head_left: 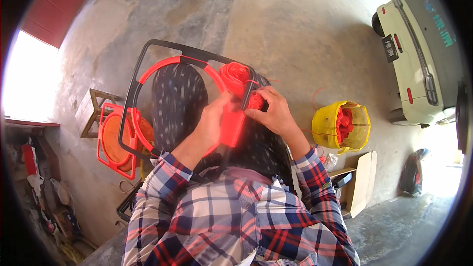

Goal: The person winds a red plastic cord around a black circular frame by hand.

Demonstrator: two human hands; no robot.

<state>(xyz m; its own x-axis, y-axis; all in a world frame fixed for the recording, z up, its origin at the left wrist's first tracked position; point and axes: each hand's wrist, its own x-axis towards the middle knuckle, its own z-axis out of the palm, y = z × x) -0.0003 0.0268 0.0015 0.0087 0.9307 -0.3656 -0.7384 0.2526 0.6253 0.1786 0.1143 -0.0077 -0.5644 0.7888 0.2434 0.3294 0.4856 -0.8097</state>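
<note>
Red cord sits bunched at the top corner of a black frame that rests across the person's lap. Just below that bundle, the right hand pinches a clump of the cord against the frame's bar, fingers curled tight on it. Beside this grip, the left hand closes around a flat red piece fixed inside the frame, next to a red hoop. Well out to the right of both hands, a yellow bucket holding more red cord stands on the concrete floor. Off to the left, an orange reel leans by a small wooden stool.
</note>
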